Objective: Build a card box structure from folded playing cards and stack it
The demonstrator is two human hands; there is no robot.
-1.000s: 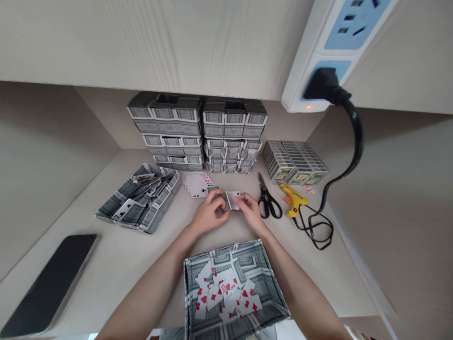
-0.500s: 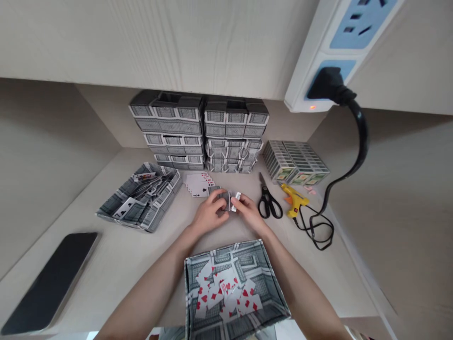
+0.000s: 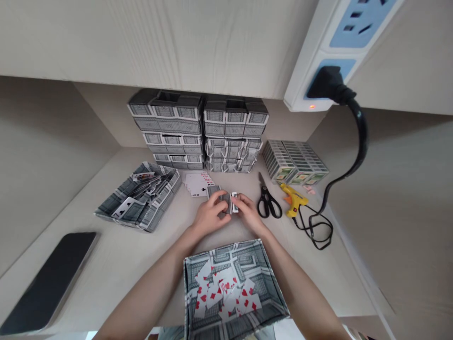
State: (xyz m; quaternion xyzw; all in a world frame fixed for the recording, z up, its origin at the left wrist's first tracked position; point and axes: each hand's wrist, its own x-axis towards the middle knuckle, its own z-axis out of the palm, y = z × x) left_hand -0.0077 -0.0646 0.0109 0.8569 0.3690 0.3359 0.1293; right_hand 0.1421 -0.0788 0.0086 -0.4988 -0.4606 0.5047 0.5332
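Note:
Near the middle of the desk, my left hand (image 3: 211, 213) has its fingers closed on a grey-backed playing card (image 3: 225, 198). Close beside it, my right hand (image 3: 249, 213) pinches a small white-edged card flap (image 3: 235, 202); whether this flap belongs to the same card is hard to see. Another grey card back (image 3: 212, 190) lies just beyond my left fingers. Behind that, face-up playing cards (image 3: 198, 184) are fanned on the desk. In front of my wrists stands an open box made of cards (image 3: 279, 302), holding cut card pieces (image 3: 224, 290) with red suits.
A card-built tray (image 3: 155, 217) full of cards stands at left, with a phone (image 3: 49, 283) nearer me. Stacked card boxes (image 3: 170, 125) line the back. Black scissors (image 3: 269, 203), a yellow glue gun (image 3: 294, 200) and boxed decks (image 3: 297, 163) are at right. A power strip (image 3: 322, 52) hangs above.
Between my hands, the white-edged flap has turned more upright, and its grey pattern shows more. Both hands stay in nearly the same place.

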